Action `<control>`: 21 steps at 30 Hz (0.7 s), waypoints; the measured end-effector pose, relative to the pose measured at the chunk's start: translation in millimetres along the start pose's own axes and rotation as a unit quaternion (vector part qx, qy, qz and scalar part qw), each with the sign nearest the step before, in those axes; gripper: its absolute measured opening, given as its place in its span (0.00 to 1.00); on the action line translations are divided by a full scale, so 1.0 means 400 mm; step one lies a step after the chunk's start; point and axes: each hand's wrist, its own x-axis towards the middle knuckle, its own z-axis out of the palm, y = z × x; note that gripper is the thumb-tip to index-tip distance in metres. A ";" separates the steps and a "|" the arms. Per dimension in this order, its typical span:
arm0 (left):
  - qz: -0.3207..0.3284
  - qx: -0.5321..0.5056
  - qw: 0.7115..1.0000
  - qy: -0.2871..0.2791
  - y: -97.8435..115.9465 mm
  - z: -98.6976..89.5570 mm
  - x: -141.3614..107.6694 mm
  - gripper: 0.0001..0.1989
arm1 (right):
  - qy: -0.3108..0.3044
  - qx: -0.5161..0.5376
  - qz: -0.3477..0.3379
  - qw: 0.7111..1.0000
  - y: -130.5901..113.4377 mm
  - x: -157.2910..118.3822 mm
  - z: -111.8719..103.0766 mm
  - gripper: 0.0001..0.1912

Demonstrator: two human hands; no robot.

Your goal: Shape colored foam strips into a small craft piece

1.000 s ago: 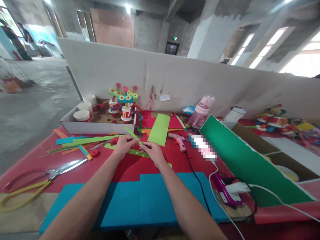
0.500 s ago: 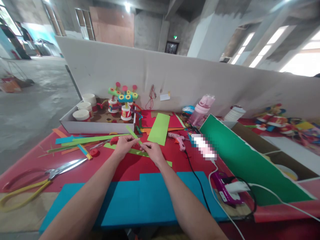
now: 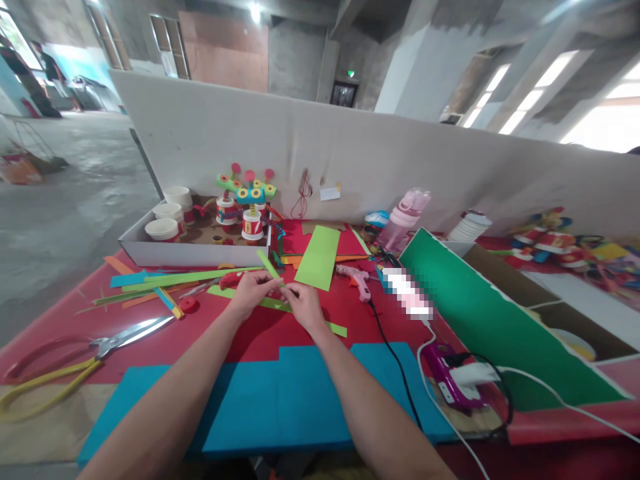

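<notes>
Green paper strip [image 3: 269, 264], two-handed pinch.
Left hand [image 3: 251, 293], right hand [image 3: 305, 307]: fingers clamped on near end; pink glue gun [image 3: 361, 283] at right.

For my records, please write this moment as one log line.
left hand: grips narrow green paper strip | right hand: pinches same strip | nearby: pink plastic glue gun

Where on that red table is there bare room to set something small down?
Bare red patches lie between the shears and blue sheets, and between the pink glue gun and those sheets, left of the black cord. Crowded: around the held green strip and purple power strip.
</notes>
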 end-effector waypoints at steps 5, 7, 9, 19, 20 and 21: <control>-0.027 -0.030 0.997 -0.059 0.010 -0.006 -0.004 0.14 | -0.040 0.118 0.062 0.990 0.015 0.004 0.001 0.19; -0.026 -0.025 0.998 -0.050 0.010 -0.005 -0.005 0.14 | -0.051 0.142 0.078 0.986 0.013 0.003 0.001 0.20; -0.019 -0.017 0.999 -0.027 0.009 -0.003 -0.004 0.15 | -0.054 0.151 0.085 0.983 0.009 0.002 0.001 0.21; -0.011 -0.045 0.998 0.044 0.015 -0.002 -0.002 0.15 | -0.048 0.186 0.121 0.974 0.011 0.003 -0.001 0.19; -0.011 -0.048 0.998 0.044 0.017 -0.002 -0.003 0.15 | -0.048 0.192 0.124 0.972 0.012 0.003 0.000 0.19; -0.011 -0.050 0.998 0.046 0.020 -0.002 -0.004 0.15 | -0.049 0.197 0.127 0.971 0.013 0.003 -0.001 0.19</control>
